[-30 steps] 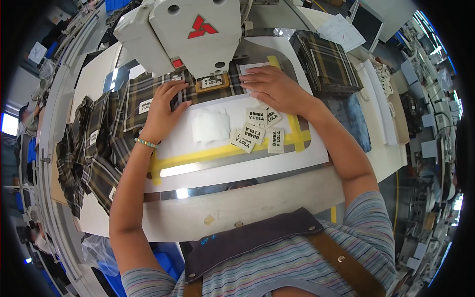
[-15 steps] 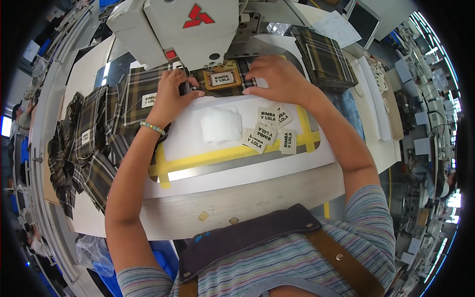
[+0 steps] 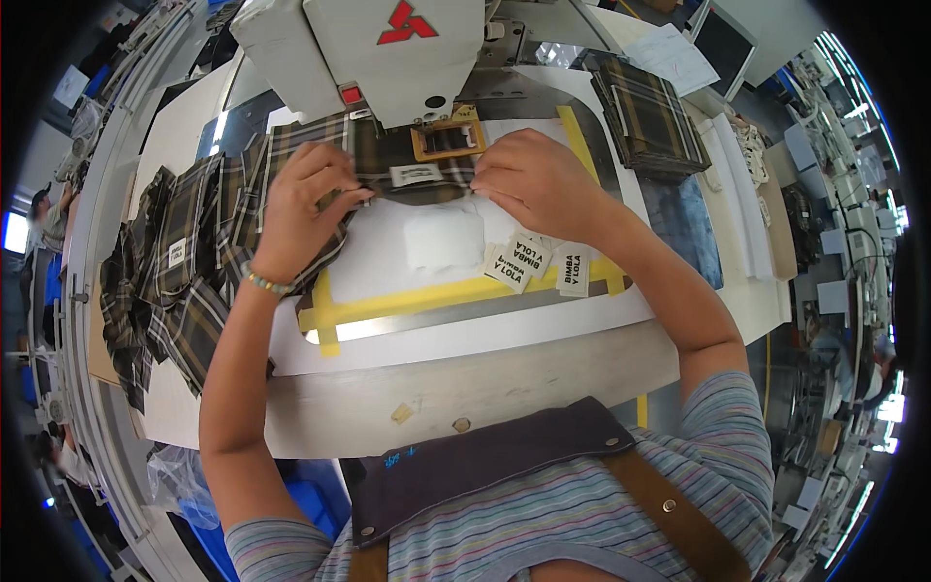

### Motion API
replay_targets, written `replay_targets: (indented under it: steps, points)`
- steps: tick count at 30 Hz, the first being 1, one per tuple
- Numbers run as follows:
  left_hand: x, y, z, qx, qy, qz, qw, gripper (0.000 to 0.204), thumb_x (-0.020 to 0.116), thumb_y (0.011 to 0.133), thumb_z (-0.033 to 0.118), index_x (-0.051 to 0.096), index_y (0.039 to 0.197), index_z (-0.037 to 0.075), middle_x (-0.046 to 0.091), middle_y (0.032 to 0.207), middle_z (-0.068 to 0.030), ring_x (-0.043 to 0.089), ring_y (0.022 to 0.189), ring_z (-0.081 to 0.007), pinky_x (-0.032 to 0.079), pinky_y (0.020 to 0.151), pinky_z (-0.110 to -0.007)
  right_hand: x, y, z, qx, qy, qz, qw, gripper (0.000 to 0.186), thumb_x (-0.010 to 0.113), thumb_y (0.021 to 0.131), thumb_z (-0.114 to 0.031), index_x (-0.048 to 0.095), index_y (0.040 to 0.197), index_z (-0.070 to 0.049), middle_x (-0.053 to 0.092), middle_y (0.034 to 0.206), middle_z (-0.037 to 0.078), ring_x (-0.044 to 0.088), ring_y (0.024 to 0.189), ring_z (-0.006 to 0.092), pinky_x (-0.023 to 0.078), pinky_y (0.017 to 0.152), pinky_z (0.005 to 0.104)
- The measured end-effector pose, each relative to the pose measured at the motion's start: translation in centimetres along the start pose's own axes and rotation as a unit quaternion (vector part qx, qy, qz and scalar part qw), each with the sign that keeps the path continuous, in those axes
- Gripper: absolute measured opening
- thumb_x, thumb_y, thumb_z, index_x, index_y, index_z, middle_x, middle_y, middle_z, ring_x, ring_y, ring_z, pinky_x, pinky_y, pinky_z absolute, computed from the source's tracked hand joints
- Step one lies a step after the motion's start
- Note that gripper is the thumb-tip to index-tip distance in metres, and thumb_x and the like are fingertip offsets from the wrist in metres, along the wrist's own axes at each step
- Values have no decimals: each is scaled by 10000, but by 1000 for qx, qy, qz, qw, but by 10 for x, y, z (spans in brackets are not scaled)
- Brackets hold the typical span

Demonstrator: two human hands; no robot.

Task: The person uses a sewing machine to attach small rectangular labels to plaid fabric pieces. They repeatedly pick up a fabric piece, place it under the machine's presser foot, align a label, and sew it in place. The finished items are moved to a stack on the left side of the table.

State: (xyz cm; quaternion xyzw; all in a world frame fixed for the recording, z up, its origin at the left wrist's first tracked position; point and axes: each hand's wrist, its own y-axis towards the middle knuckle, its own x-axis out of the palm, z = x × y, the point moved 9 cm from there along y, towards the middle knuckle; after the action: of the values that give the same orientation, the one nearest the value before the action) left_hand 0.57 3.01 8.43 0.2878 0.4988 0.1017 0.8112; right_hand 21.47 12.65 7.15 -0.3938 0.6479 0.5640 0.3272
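A dark plaid fabric piece (image 3: 412, 160) with a small white label sewn on lies under the head of a white sewing machine (image 3: 388, 48), just in front of an orange rectangular clamp frame (image 3: 448, 141). My left hand (image 3: 305, 209) pinches the fabric's left edge. My right hand (image 3: 533, 179) presses down on its right edge. Both hands rest on the white work plate (image 3: 407, 320) marked with yellow tape.
Several loose white labels (image 3: 533, 262) lie by my right wrist, and a white patch (image 3: 441, 238) sits mid-plate. A pile of plaid pieces (image 3: 175, 272) spreads at left. A neat stack of plaid pieces (image 3: 650, 112) stands at right.
Both hands have drawn the plaid piece slightly toward me, out from the orange clamp frame, which now shows bare behind the label.
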Motion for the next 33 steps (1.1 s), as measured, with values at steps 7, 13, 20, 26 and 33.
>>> replay_targets:
  steps: [7, 13, 20, 26, 33]
  points:
    - [-73, -76, -47, -69, 147, -42, 986, 273, 896, 758, 17, 704, 952, 8, 729, 1083, -86, 690, 1158, -320, 567, 950, -426, -3, -7, 8, 28, 16, 60, 998, 126, 752, 978, -194, 773, 1025, -78, 775, 1091, 55, 703, 1040, 278, 545, 954, 425]
    - [-65, -76, -55, -166, 144, -66, 973, 483, 808, 929, 84, 694, 1399, 74, 643, 1521, -105, 610, 1390, -346, 500, 1162, -450, 2, -19, 26, 62, 55, 63, 995, 155, 735, 1000, -185, 776, 1001, -35, 780, 1067, 72, 709, 1010, 298, 563, 898, 426]
    - [26, -41, -50, -87, 211, -83, 970, 638, 607, 1091, 482, 516, 1620, 137, 445, 1720, -101, 368, 1606, -339, 269, 1308, -514, 10, -12, 0, 11, 69, 58, 996, 125, 772, 978, -186, 778, 1018, -68, 774, 1067, 41, 699, 1028, 263, 542, 938, 411]
    - [33, -50, -94, -104, 230, -148, 956, 753, 590, 1066, 572, 432, 1679, 163, 365, 1769, -84, 309, 1637, -337, 218, 1332, -522, 8, -4, -32, -78, 48, 20, 996, 163, 803, 938, -224, 771, 997, -75, 754, 1094, 36, 680, 1058, 238, 524, 960, 397]
    - [27, -10, 9, -23, 191, -97, 977, 423, 819, 926, 266, 721, 1258, 23, 754, 1202, -147, 695, 1140, -339, 510, 1037, -456, 36, 7, -61, -96, 15, -73, 993, 173, 827, 886, -184, 760, 979, -55, 754, 1106, 66, 699, 1022, 276, 560, 917, 413]
